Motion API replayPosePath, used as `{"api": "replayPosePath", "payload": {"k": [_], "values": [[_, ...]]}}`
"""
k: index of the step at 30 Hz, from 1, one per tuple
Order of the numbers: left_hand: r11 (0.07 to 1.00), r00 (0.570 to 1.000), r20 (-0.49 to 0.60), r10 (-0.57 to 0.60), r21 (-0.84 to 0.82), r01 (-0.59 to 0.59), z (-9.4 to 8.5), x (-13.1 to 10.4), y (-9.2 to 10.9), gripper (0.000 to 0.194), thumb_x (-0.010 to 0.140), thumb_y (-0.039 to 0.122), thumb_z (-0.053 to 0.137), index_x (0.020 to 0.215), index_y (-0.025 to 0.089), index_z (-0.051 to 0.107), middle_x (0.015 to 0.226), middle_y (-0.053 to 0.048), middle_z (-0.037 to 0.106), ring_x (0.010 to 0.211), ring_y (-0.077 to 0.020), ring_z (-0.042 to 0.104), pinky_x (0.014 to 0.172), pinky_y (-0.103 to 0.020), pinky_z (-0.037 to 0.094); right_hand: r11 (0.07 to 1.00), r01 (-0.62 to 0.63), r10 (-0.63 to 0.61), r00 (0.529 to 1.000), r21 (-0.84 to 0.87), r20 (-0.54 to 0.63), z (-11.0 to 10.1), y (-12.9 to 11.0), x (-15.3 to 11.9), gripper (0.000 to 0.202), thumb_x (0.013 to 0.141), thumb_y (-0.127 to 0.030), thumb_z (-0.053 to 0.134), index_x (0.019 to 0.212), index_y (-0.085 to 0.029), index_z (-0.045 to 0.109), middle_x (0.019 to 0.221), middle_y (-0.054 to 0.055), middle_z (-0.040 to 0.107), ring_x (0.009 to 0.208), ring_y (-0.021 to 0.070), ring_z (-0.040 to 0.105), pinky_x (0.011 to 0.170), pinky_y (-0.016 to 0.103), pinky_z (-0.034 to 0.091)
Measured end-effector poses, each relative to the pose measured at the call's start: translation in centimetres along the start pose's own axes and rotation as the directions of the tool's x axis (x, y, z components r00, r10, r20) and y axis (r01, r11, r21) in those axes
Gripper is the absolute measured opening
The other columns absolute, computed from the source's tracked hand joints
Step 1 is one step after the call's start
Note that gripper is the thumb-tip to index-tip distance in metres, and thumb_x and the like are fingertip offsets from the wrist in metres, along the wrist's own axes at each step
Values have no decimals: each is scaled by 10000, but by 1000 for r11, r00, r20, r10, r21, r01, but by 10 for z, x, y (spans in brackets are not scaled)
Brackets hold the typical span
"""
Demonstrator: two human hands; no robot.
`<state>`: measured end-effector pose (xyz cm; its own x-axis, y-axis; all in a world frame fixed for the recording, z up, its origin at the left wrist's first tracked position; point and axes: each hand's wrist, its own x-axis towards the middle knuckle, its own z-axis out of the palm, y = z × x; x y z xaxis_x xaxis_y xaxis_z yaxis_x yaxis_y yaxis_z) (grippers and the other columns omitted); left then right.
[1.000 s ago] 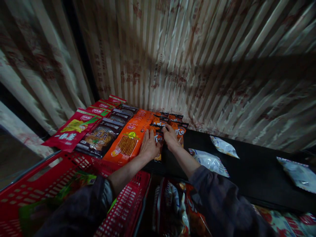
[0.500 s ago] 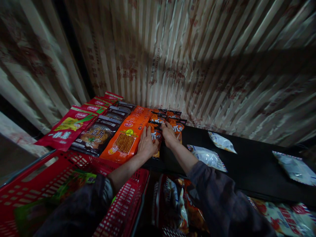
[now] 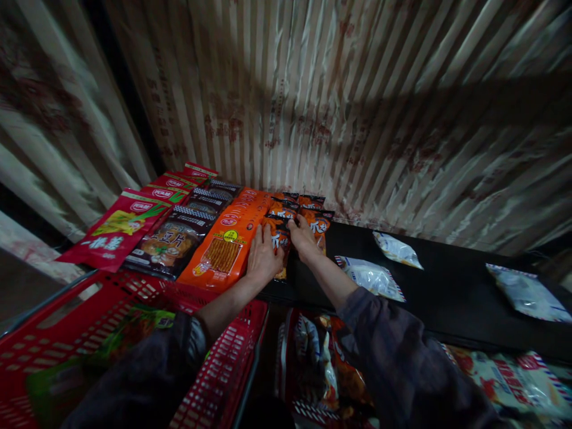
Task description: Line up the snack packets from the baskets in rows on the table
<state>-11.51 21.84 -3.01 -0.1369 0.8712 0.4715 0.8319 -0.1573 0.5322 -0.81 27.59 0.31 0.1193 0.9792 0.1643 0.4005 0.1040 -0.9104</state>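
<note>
Between my hands a small orange-and-black snack bag (image 3: 280, 238) lies at the front of its row on the black shelf (image 3: 447, 286). My left hand (image 3: 264, 255) is on its left side, thumb on the bag and fingers along its edge. My right hand (image 3: 304, 239) pinches the bag's upper right corner. Right of it lies a second row of the same bags (image 3: 318, 226), partly behind my right hand. A large orange bag of stick snacks (image 3: 223, 253) lies just left of my left hand.
Dark snack bags (image 3: 167, 244) and red bags (image 3: 116, 229) lie at the left. White bags (image 3: 370, 277) lie on the right. A red basket (image 3: 53, 316) stands front left, another container of snacks front centre. A striped curtain (image 3: 277, 95) hangs behind.
The whole view has shifted slightly. My hands stay around the same small bag, which now lies a little flatter, with more of its front showing.
</note>
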Motion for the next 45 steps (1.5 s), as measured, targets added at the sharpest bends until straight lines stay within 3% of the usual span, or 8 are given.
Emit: {"api": "replayPosePath", "payload": {"k": [4,8,11,14,19,23,37,45], "values": [[997,1000,-12,3,74,-2,-5,-3,5,607,834,268,515,1383,35,401,1471,-254,405,1359,-364,401,1087,-526,374,990,96,-99,995,-102,-29,-20,-1,-10,460,880,-388,441,1298,-215,527,1356,82,568,1287,221,496,1113,405,340],[995,996,-57,68,79,-64,-15,-7,17,591,866,301,487,1394,55,393,1530,-238,318,1435,-363,260,1120,-575,299,967,161,-195,966,-196,-172,-43,11,-18,502,871,-312,406,1332,-135,498,1464,130,450,1409,237,325,1166,424,243],[983,983,-21,182,-19,-183,-14,-13,34,530,888,220,409,1397,72,405,1565,-186,278,1471,-288,190,1173,-506,257,974,43,-96,967,-221,-236,-55,26,-19,513,858,-276,410,1339,-121,494,1475,142,433,1421,248,300,1169,432,229],[958,957,129,259,-156,-239,0,-22,55,588,839,94,354,1426,100,382,1562,-153,304,1451,-223,264,1176,-446,294,984,-61,23,974,-166,-224,-63,38,-15,505,854,-268,423,1342,-166,496,1412,109,514,1354,236,409,1140,418,295],[979,941,292,174,-152,-134,32,-32,77,738,716,42,432,1446,6,324,1567,-248,217,1472,-315,153,1178,-519,247,989,-144,138,977,-28,-165,-66,49,-4,486,867,-295,434,1339,-201,500,1304,71,614,1204,204,561,1060,363,402],[995,941,325,92,-69,-73,41,-35,79,748,716,54,453,1443,-33,307,1563,-277,191,1469,-349,122,1186,-528,196,990,-138,135,983,-15,-124,-64,52,1,471,877,-291,446,1340,-224,499,1300,58,624,1182,189,584,1052,346,405],[990,971,204,120,-94,-103,46,-40,73,716,736,62,443,1440,18,327,1533,-233,317,1470,-312,181,1184,-516,232,996,-71,67,993,-45,-94,-58,55,-6,505,849,-218,497,1354,-189,488,1255,97,651,1129,193,620,1021,356,435],[990,971,213,105,-113,-82,46,-40,72,708,708,64,469,1410,35,387,1525,-224,339,1470,-327,168,1184,-530,218,977,-156,134,980,-147,-147,-58,45,-14,501,865,-274,499,1361,-210,480,1223,94,665,1140,224,617,1034,387,422]]}}
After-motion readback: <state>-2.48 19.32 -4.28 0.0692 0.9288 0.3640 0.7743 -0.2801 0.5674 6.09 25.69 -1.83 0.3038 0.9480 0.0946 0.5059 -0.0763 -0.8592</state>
